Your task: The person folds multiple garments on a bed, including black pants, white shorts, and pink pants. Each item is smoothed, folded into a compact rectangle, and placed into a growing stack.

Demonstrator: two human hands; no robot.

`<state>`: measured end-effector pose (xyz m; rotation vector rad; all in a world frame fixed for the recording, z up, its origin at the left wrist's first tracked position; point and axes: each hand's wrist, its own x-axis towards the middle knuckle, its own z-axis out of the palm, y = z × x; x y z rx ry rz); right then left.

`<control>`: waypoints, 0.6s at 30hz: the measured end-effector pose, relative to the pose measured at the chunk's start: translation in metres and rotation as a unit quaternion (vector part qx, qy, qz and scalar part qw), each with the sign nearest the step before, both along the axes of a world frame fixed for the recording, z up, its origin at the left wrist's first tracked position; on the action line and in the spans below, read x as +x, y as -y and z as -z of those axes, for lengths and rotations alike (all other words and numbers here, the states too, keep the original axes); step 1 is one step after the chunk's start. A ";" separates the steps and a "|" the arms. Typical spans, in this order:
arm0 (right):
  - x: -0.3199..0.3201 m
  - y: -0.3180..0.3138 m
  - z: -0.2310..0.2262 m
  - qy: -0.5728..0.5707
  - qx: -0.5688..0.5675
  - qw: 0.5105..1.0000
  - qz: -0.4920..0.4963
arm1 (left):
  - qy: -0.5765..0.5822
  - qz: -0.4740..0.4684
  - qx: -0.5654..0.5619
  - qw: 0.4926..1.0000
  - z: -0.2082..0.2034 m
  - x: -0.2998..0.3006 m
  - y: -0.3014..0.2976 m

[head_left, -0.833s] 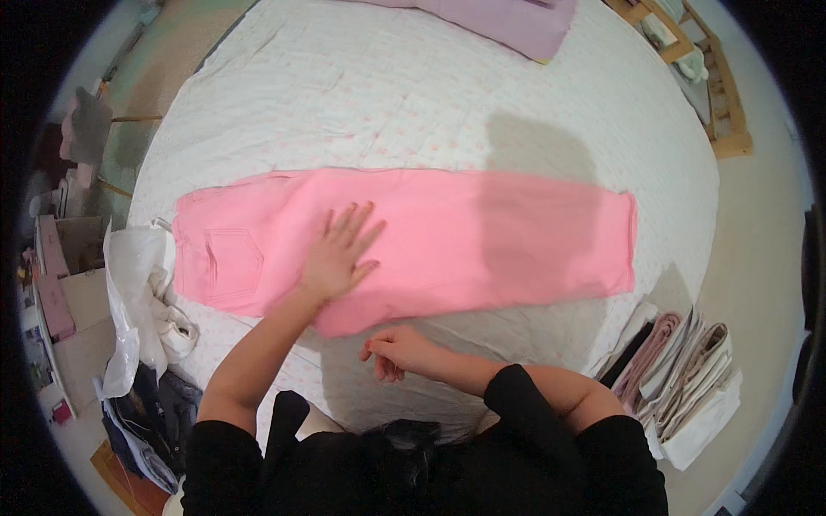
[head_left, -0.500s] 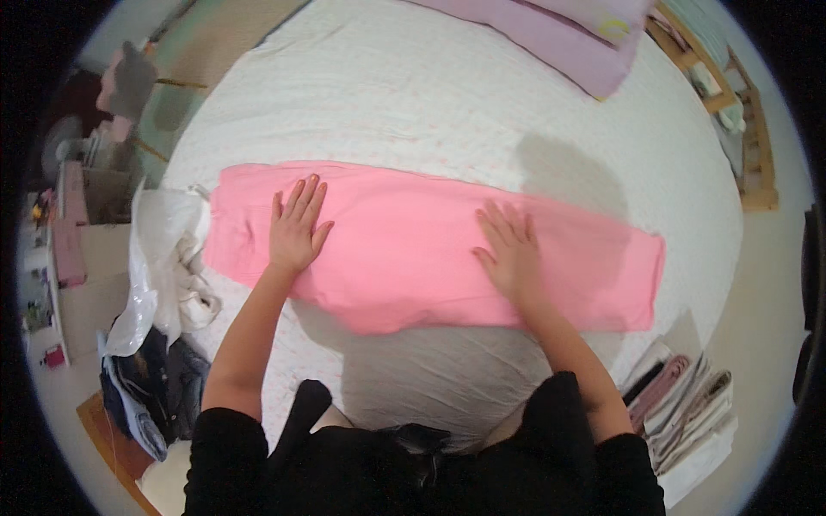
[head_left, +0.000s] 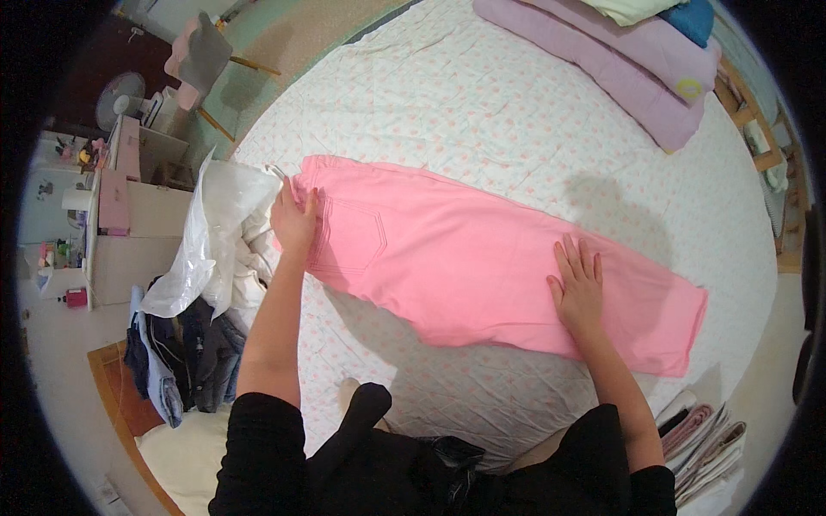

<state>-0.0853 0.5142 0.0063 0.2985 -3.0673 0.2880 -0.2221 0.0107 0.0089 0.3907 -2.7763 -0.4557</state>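
Note:
A pair of pink trousers point(head_left: 465, 249) lies folded lengthwise across the bed, with the waist end at the left and the leg hem at the right. A stitched back pocket shows near the waistband. My left hand point(head_left: 294, 222) rests on the waistband, its thumb apart from the fingers; part of the fingers is hard to make out. Farther right, my right hand point(head_left: 578, 288) lies flat on the trouser leg with its fingers spread.
Beside the waistband is a clear plastic bag point(head_left: 211, 232) with white cloth. Dark and blue jeans point(head_left: 194, 357) are piled below it. Folded clothes point(head_left: 705, 451) stand at the lower right. Folded lilac bedding point(head_left: 602, 64) lies at the far right of the patterned bed sheet point(head_left: 413, 112).
My left hand has slid from the upper trousers to the waistband, uncovering the back pocket. My right hand has moved toward the hem. The whole view has shifted and turned.

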 end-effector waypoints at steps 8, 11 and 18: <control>-0.001 0.002 0.000 0.000 0.007 1.000 0.002 | 0.077 0.343 -0.054 0.935 -0.040 -0.048 0.002; -0.001 0.001 0.002 -0.001 0.007 1.000 0.004 | 0.046 0.387 -0.088 0.917 -0.041 -0.052 -0.005; 0.002 0.001 0.004 -0.020 0.042 0.999 0.007 | -0.064 0.367 -0.266 0.889 -0.060 -0.094 -0.004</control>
